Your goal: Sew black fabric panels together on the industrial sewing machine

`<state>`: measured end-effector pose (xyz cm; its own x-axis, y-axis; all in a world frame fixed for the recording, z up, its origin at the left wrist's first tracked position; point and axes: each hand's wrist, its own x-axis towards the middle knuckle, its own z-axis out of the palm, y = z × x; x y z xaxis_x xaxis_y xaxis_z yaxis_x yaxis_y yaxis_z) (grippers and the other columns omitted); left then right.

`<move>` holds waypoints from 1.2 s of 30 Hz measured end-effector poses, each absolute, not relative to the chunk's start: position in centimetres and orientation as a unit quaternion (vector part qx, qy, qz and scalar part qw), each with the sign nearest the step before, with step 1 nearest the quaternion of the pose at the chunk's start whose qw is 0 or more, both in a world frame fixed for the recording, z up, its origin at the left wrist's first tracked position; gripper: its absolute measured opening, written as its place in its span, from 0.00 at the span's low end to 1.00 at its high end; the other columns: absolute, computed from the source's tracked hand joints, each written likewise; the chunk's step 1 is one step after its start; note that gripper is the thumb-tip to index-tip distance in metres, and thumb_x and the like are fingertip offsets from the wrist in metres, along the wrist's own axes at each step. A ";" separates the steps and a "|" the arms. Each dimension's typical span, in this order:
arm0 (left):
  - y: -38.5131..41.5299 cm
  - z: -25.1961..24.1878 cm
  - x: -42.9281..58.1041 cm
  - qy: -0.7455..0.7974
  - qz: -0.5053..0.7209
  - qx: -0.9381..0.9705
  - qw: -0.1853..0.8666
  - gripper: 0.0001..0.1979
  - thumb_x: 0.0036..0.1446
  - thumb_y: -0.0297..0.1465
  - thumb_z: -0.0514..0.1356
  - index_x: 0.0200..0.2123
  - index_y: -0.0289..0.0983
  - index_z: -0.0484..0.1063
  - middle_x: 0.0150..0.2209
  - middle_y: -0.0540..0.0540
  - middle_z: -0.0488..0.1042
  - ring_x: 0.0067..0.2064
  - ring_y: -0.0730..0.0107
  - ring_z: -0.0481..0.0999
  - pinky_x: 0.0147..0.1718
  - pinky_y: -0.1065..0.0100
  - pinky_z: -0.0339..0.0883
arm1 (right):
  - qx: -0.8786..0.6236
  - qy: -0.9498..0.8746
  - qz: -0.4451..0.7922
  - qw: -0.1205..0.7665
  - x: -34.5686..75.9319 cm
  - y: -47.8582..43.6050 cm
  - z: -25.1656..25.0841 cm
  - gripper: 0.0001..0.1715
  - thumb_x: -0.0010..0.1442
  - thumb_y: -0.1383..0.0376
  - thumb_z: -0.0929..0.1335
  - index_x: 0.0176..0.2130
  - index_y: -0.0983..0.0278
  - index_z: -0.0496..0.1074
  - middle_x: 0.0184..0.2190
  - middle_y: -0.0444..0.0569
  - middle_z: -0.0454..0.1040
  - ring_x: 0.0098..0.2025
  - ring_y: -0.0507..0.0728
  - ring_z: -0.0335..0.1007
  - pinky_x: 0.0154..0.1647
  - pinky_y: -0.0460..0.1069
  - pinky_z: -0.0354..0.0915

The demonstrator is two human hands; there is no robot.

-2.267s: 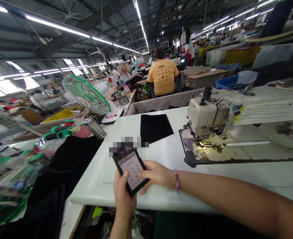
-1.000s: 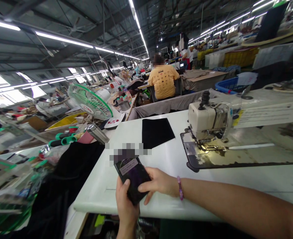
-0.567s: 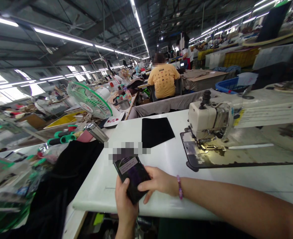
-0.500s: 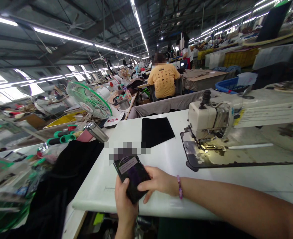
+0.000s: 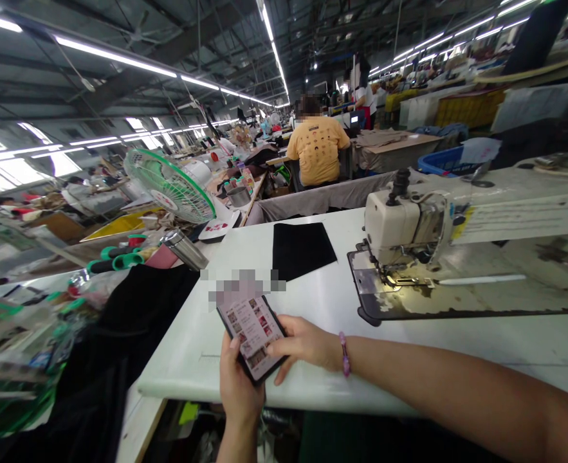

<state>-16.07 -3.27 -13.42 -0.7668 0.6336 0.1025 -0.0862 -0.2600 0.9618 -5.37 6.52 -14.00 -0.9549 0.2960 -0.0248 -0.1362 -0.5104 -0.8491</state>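
A smartphone [image 5: 251,326] with a lit, pale screen showing small pictures and text is tilted above the front edge of the white table. My left hand [image 5: 240,379] is closed around its lower left side, thumb along the edge. From the right, my right hand [image 5: 307,347] grips the phone's right edge, and a digit lies over the lower screen. A purple bead bracelet [image 5: 345,354] circles my right wrist. Beyond the phone, a black fabric piece [image 5: 303,251] lies flat on the table. The phone's top is hidden by blurred blocks.
A sewing machine [image 5: 392,222] with its lamp on stands at the right. Left of the white table [image 5: 187,350] are black cloth [image 5: 119,334], thread spools [image 5: 128,260], a steel flask [image 5: 184,249] and a green-rimmed fan [image 5: 168,186]. A person in a yellow shirt [image 5: 317,151] sits ahead.
The phone's screen has gone from dark, with a notice near its top, to a bright page of pictures and text. Both hands keep their hold with little movement.
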 end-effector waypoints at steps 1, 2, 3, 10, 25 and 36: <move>-3.3 -13.5 -16.2 0.560 0.755 0.252 0.230 0.11 0.50 0.37 0.65 0.36 0.40 0.73 0.39 0.44 0.79 0.46 0.54 0.78 0.44 0.59 0.73 | -0.084 -0.479 0.865 0.125 -5.3 6.5 -13.9 0.30 0.46 0.63 0.74 0.49 0.67 0.70 0.46 0.54 0.75 0.43 0.61 0.74 0.27 0.47 0.74; -3.4 -13.5 -16.3 0.562 0.753 0.261 0.220 0.11 0.48 0.35 0.66 0.36 0.40 0.73 0.40 0.45 0.79 0.48 0.53 0.78 0.46 0.59 0.72 | -0.083 -0.479 0.865 0.124 -5.3 6.6 -13.9 0.30 0.47 0.64 0.73 0.50 0.67 0.70 0.46 0.54 0.75 0.43 0.61 0.75 0.27 0.47 0.74; -3.5 -13.6 -16.4 0.564 0.751 0.269 0.212 0.11 0.47 0.34 0.67 0.36 0.40 0.73 0.41 0.45 0.78 0.50 0.52 0.76 0.48 0.58 0.72 | -0.083 -0.478 0.866 0.123 -5.2 6.6 -13.8 0.30 0.47 0.64 0.72 0.50 0.67 0.70 0.46 0.54 0.75 0.44 0.61 0.75 0.27 0.47 0.74; -3.5 -14.0 -16.6 0.600 0.732 0.270 0.175 0.11 0.42 0.29 0.67 0.32 0.39 0.73 0.44 0.44 0.77 0.55 0.49 0.72 0.53 0.58 0.69 | -0.071 -0.480 0.866 0.122 -5.4 6.6 -14.4 0.33 0.42 0.70 0.72 0.50 0.68 0.69 0.45 0.54 0.76 0.43 0.62 0.76 0.29 0.48 0.75; -3.5 -14.2 -16.3 0.535 0.774 0.212 0.265 0.16 0.47 0.36 0.65 0.41 0.39 0.77 0.43 0.43 0.80 0.51 0.50 0.77 0.49 0.57 0.72 | -0.095 -0.459 0.874 0.130 -5.3 6.7 -13.9 0.29 0.42 0.68 0.71 0.46 0.67 0.69 0.45 0.53 0.75 0.42 0.60 0.75 0.28 0.49 0.74; -4.1 -14.3 -16.7 0.458 0.768 0.232 0.382 0.28 0.47 0.37 0.66 0.54 0.42 0.74 0.50 0.41 0.78 0.53 0.46 0.76 0.49 0.53 0.75 | -0.116 -0.449 0.873 0.151 -5.1 6.6 -13.3 0.27 0.44 0.62 0.73 0.44 0.67 0.69 0.42 0.53 0.75 0.38 0.59 0.75 0.28 0.49 0.73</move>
